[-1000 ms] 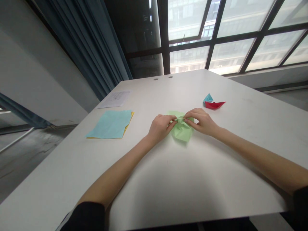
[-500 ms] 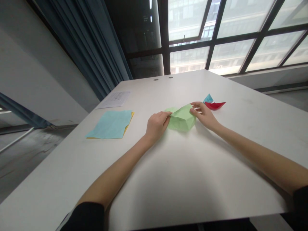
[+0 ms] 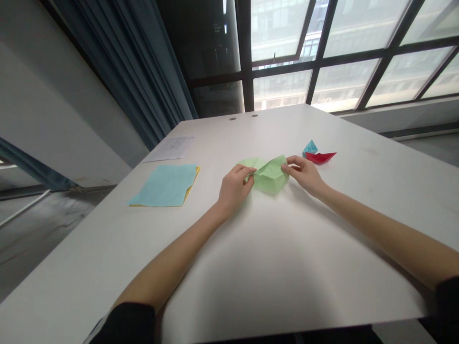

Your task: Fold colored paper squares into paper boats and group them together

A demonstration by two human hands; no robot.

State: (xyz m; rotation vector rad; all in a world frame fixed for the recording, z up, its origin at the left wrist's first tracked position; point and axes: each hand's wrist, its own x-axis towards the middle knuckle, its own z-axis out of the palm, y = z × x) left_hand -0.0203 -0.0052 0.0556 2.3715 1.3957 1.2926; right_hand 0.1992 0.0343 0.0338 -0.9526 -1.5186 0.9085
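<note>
A light green sheet of paper (image 3: 271, 177), creased and partly folded, is held between my two hands just over the table. My left hand (image 3: 236, 186) pinches it near its middle, with a flap of the paper showing behind the fingers. At the right upper corner, my right hand (image 3: 303, 173) grips the edge between thumb and fingers. Beyond my right hand lie a red folded paper boat (image 3: 320, 157) and a small blue folded paper piece (image 3: 310, 147), close together.
To the left, a stack of light blue paper (image 3: 165, 186) with yellow sheets beneath lies on the white table (image 3: 272, 267). A printed sheet (image 3: 172, 147) is farther back. A blue curtain (image 3: 143, 67) and windows stand behind the table.
The green paper has shifted slightly left and its folds have changed shape; more of its back flap shows behind my left hand. My right hand has moved a little lower on the edge.
</note>
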